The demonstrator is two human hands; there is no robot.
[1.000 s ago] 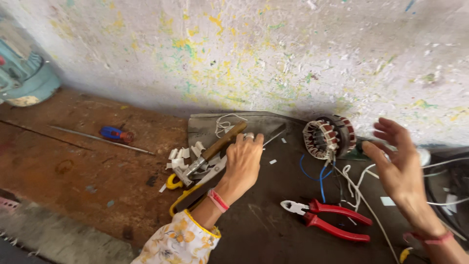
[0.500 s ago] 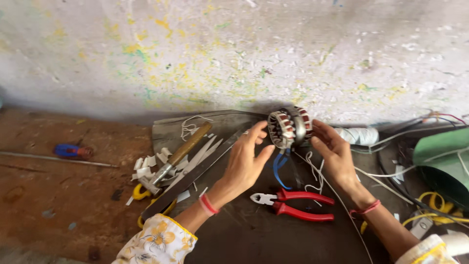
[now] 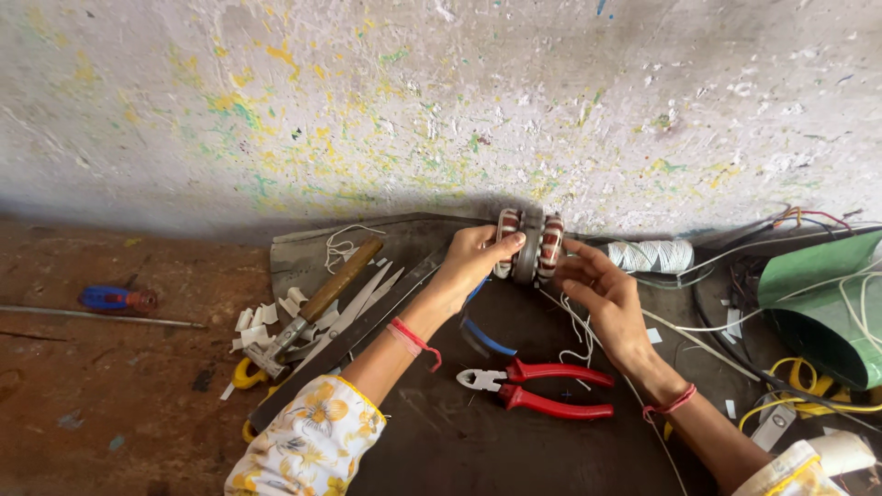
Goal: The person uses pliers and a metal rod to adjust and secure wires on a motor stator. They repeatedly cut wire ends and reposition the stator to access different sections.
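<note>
both hands grip a wound motor stator (image 3: 526,244) from either side, left hand (image 3: 473,262) clasping its left face, right hand (image 3: 597,289) cupping its right, steadying it upright against the wall (image 3: 441,101). its loose wires (image 3: 579,335) trail down towards red pliers (image 3: 537,388) lying close on the dark mat (image 3: 441,432).

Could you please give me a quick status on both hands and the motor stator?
Left hand and right hand both grip the stator, raised near the wall. Red pliers lie below, clear.
</note>
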